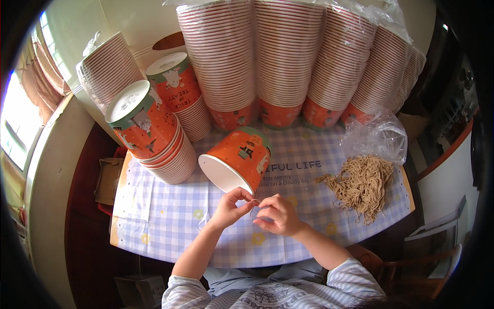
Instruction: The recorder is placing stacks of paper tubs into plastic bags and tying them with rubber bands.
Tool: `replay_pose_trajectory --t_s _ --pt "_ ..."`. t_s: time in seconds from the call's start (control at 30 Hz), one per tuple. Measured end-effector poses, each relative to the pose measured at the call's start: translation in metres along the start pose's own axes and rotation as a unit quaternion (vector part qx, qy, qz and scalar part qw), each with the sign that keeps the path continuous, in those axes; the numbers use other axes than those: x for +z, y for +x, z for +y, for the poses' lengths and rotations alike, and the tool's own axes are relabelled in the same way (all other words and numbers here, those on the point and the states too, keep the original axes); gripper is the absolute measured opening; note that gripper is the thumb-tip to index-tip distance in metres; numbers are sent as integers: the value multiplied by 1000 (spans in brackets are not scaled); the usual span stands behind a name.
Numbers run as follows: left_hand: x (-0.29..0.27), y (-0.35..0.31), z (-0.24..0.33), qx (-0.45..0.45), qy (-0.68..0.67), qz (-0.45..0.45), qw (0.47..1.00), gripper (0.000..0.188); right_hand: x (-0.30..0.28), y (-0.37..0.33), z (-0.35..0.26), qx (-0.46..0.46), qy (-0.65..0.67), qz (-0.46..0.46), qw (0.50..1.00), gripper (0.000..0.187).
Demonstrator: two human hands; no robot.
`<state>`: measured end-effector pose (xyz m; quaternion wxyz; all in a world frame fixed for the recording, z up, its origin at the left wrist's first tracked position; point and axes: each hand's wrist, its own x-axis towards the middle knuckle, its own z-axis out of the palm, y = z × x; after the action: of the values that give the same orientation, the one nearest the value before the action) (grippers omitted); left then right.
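Observation:
An orange paper bucket with a green base band and dark printed figures lies tilted on its side, its white open mouth facing me. Just below its rim, my left hand is closed in a pinch, thumb against forefinger. Opposite it, my right hand has its thumb and forefinger drawn together, with the other fingers curled. A thin tan cord shows faintly between the fingertips of both hands; most of it is hidden. To the right, a tangled heap of tan cords rests on the tablecloth.
Tall nested stacks of white-rimmed buckets in clear plastic line the back. Upside-down orange buckets stand stacked at the left. A crumpled clear bag sits behind the cord heap. A blue checked cloth covers the table.

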<state>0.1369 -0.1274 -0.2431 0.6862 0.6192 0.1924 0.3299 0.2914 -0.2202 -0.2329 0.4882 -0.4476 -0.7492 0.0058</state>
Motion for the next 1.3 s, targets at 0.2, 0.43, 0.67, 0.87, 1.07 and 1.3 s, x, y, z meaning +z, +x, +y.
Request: replay_pose_trajectory --t_s 0.2,0.43,0.67,0.87,1.07,1.3 --pt "5 -1 7 24 122 -36 992 15 -2 2 6 94 38 0 995 39" --pt "8 -2 10 -1 156 -16 988 18 1 2 2 106 30 2 994 37" --pt "6 -4 0 -27 65 7 998 17 4 -2 4 84 -28 16 996 26" --pt "18 -5 20 58 317 43 945 11 8 -3 7 244 139 48 959 20" --pt "18 -4 26 133 341 62 929 12 13 -10 14 286 190 59 938 21" --pt "21 -6 16 127 462 59 876 11 18 -18 24 332 329 71 881 20"
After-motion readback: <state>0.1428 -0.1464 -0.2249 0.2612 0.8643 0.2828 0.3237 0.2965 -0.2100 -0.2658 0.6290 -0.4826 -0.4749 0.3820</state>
